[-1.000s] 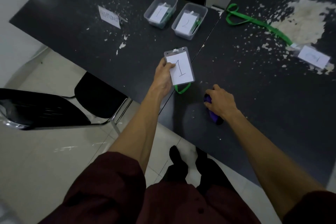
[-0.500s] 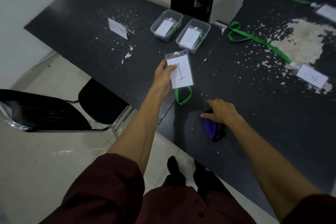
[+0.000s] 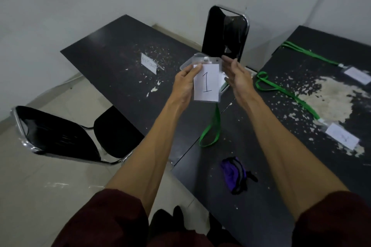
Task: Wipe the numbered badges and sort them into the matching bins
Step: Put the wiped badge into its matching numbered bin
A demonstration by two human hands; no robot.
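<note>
Watching remotely, I see the left bench (image 3: 112, 54) and right bench (image 3: 267, 146) butted along a seam, with both arms now raised over it. My left grip (image 3: 183, 84) pinches badge 1 (image 3: 206, 84) by its left edge. It has lifted the badge off the bench to hang in front of a clear bin (image 3: 187, 63) near the left bench's far right corner. I cannot read that bin's number. My right grip (image 3: 235, 78) has let go of the purple cloth (image 3: 233, 174), which lies near the right bench's front edge. That grip now hovers straight-fingered just beside the badge, holding nothing. The green lanyard (image 3: 210, 128) dangles free. I judge the wiping finished and the drop into bin one next.
</note>
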